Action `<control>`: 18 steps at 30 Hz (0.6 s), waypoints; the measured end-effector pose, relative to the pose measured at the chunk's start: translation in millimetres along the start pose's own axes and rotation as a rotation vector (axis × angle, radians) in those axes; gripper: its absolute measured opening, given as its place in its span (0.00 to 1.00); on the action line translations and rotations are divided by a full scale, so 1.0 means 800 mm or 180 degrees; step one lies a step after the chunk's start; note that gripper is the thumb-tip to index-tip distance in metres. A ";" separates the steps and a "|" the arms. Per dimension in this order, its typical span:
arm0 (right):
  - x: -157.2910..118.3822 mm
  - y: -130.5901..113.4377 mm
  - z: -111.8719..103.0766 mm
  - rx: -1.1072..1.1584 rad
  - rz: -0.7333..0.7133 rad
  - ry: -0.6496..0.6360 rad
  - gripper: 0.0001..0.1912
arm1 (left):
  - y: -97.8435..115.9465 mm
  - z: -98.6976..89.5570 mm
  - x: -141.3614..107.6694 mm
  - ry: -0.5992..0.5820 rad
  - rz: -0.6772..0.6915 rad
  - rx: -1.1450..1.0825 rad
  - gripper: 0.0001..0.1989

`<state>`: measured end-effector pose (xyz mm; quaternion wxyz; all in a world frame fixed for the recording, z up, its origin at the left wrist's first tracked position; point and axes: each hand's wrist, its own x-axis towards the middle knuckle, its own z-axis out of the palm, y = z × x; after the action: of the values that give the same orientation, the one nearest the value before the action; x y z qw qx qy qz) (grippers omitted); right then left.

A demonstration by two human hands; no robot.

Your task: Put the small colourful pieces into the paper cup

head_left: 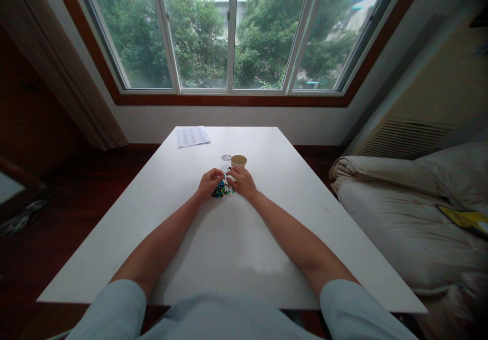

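A pile of small coloured beads (220, 190), blue, green and other colours, lies on the white table between my hands. My left hand (210, 182) is at the pile's left edge, its fingers pinched together on something too small to make out. From the right, my right hand (243, 181) reaches in with bent fingers; whether it holds anything is too small to tell. Just beyond my right hand stands a tan cup (239, 160), its lower part hidden by that hand. Left of the cup is a small clear container with a dark-patterned round top (226, 157).
Printed papers (192, 136) lie at the far left of the white table (236, 258). A wide window (229, 35) is beyond it. On the right stands a sofa with a pale cover (381, 218), and a curtain (76, 75) hangs at the left.
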<state>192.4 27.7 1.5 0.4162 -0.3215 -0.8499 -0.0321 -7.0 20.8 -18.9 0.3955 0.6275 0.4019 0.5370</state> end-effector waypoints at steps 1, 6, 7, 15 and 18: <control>0.000 0.001 0.000 0.0026 0.0005 -0.0022 0.10 | -0.001 0.001 0.000 -0.0015 0.0021 0.0009 0.12; -0.001 0.002 0.001 0.0073 0.0018 -0.0034 0.10 | 0.002 0.005 -0.001 -0.0072 0.0073 -0.0090 0.14; -0.001 0.002 0.001 0.0079 0.0021 -0.0024 0.09 | 0.002 0.005 -0.001 -0.0076 0.0071 -0.0093 0.14; 0.000 0.003 0.000 0.0070 0.0063 0.0074 0.09 | 0.005 0.004 -0.001 -0.0026 0.0092 0.0084 0.13; 0.000 0.002 -0.003 -0.0019 0.0146 0.0109 0.08 | 0.006 0.002 -0.003 0.0033 0.0098 0.0303 0.12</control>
<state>195.0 28.5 2.9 0.4303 -0.3416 -0.8350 -0.0306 -4.9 17.2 -15.7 0.3547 0.6489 0.4193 0.5265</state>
